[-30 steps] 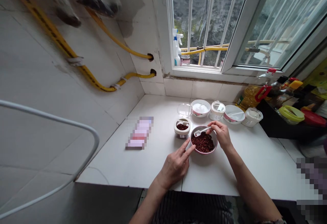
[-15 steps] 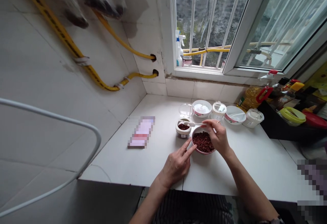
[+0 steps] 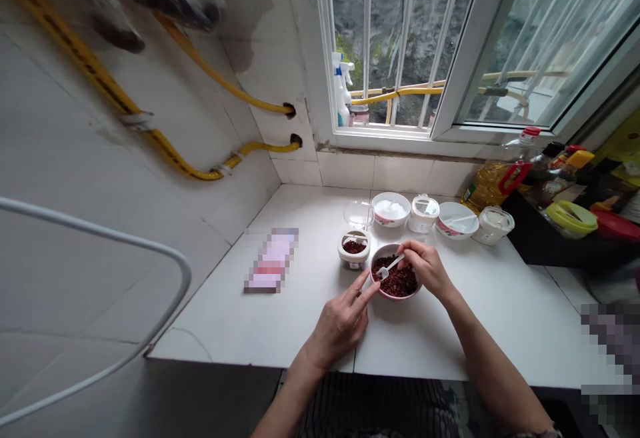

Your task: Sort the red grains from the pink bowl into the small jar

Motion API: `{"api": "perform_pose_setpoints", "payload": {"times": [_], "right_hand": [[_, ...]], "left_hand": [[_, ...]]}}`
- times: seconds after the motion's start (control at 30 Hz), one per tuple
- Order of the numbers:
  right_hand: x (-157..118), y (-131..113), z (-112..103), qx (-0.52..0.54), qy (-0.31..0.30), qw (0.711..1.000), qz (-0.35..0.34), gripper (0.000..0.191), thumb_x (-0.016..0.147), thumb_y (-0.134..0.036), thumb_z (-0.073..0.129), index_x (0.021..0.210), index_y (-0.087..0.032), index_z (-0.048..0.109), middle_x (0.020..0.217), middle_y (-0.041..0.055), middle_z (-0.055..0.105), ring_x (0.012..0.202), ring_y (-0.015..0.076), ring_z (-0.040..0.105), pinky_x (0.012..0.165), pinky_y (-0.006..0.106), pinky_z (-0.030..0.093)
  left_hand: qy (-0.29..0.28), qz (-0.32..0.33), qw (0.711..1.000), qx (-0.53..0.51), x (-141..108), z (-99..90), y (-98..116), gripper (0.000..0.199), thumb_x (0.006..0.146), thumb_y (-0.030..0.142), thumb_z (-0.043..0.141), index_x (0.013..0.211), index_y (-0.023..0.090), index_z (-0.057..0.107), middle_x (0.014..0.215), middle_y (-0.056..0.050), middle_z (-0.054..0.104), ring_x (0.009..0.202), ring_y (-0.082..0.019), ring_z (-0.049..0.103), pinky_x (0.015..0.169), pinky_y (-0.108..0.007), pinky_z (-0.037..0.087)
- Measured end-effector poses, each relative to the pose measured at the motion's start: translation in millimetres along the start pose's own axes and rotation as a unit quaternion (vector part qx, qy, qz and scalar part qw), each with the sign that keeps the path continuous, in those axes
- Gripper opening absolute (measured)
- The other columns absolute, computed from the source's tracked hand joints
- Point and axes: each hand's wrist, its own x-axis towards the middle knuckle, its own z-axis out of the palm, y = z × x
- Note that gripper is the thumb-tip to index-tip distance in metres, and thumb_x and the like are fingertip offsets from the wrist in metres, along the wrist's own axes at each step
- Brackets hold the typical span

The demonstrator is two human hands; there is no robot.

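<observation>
Right hand [image 3: 425, 267]: pinching spoon [image 3: 392, 265], now angling into bowl [image 3: 397, 299], no longer over jar [image 3: 352, 262], apparently rescooping; left hand [image 3: 341, 321]: loosely open, touching bowl.

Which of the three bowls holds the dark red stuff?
The front bowl, with the right hand holding a spoon over it. The back left bowl and back right bowl show white inside.

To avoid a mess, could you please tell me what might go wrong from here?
The white spoon in the right hand could flick dark red bits out of the bowl. The left hand is at the bowl's rim; pressing hard might tip it. The open jar stands close by; a nudge could spill it.
</observation>
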Motion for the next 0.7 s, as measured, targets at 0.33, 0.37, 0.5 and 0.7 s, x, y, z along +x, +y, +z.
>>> {"api": "perform_pose_setpoints", "payload": {"times": [0.33, 0.37, 0.5, 0.7], "right_hand": [[2.7, -0.1, -7.9, 0.097, 0.029, 0.992, 0.080, 0.020, 0.073, -0.037, 0.053, 0.073, -0.020, 0.064, 0.053, -0.0003, 0.066, 0.054, 0.0169, 0.060, 0.061, 0.029, 0.047], [2.9, 0.7, -7.4, 0.096, 0.030, 0.992, 0.078, 0.020, 0.072, -0.037, 0.053, 0.073, -0.020, 0.064, 0.052, -0.0007, 0.065, 0.053, 0.0164, 0.059, 0.060, 0.028, 0.046], [4.1, 4.4, -6.4, 0.099, 0.036, 0.992, 0.070, 0.020, 0.073, -0.037, 0.054, 0.072, -0.020, 0.065, 0.049, -0.0017, 0.062, 0.050, 0.0148, 0.055, 0.057, 0.027, 0.044], [7.5, 1.4, -1.2, 0.137, 0.063, 0.987, 0.053, 0.021, 0.078, -0.039, 0.057, 0.080, -0.019, 0.064, 0.056, -0.0005, 0.065, 0.058, 0.0176, 0.063, 0.065, 0.031, 0.051]], "left_hand": [[0.004, 0.002, 1.000, -0.001, 0.4, -0.6, 0.4, 0.066, 0.089, 0.002, 0.044, 0.152, 0.020, 0.037, 0.154, -0.017, 0.043, 0.126, -0.025, 0.061, 0.095, -0.034, 0.058], [0.004, 0.002, 1.000, -0.001, 0.5, -0.5, 0.4, 0.066, 0.089, 0.002, 0.044, 0.152, 0.020, 0.037, 0.154, -0.017, 0.043, 0.125, -0.025, 0.061, 0.095, -0.034, 0.058], [0.002, 0.001, 1.000, 0.002, 0.4, 0.0, 0.2, 0.068, 0.088, 0.002, 0.044, 0.153, 0.021, 0.035, 0.155, -0.016, 0.042, 0.125, -0.025, 0.062, 0.095, -0.033, 0.058], [-0.003, -0.001, 1.000, -0.002, 0.4, -0.5, -0.2, 0.065, 0.089, 0.003, 0.044, 0.151, 0.021, 0.037, 0.156, -0.016, 0.041, 0.127, -0.025, 0.060, 0.095, -0.033, 0.058]]}}
